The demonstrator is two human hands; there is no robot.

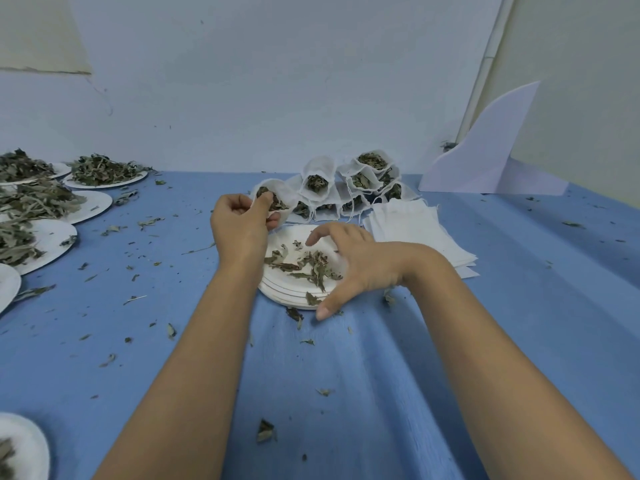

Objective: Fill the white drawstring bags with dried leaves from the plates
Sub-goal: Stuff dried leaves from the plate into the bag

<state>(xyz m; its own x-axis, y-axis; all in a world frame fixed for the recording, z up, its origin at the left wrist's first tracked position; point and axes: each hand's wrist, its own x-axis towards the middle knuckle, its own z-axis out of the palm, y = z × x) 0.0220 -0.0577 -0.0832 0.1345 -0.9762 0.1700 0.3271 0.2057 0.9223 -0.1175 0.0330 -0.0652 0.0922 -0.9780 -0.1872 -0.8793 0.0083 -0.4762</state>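
Inside grip of left hand point(239, 223), leaf-filled bag point(278, 192) beyond plates point(273, 289).

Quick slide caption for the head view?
Mid-fill: left hand holds a leaf-filled bag while right hand hovers over leaves on the plate stack.

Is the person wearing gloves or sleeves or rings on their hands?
No gloves. The left hand and right hand are bare, with no rings showing. The left forearm and right forearm are bare too: no sleeves, watch or bracelet in view.
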